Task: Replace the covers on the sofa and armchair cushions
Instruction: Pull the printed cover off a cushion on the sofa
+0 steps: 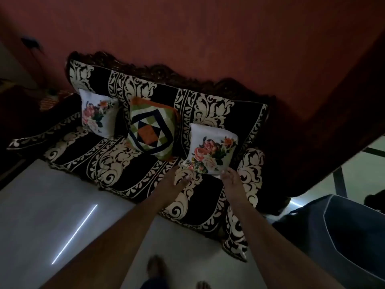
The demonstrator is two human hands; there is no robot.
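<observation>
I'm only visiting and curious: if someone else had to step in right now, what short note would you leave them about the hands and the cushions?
Left hand: open, fingers stretched toward the bottom edge of the right floral cushion, holding nothing.
Right hand: open, fingertips at that cushion's lower corner; actual contact is hard to tell in the dim light.
On the sofa: left floral cushion, patchwork cushion in the middle, and the right floral one, all leaning on the backrest, all in covers.
Left: I can't tell which covers are new; no armchair in view.

Sofa (133, 170) cloth, seemingly velvety.
</observation>
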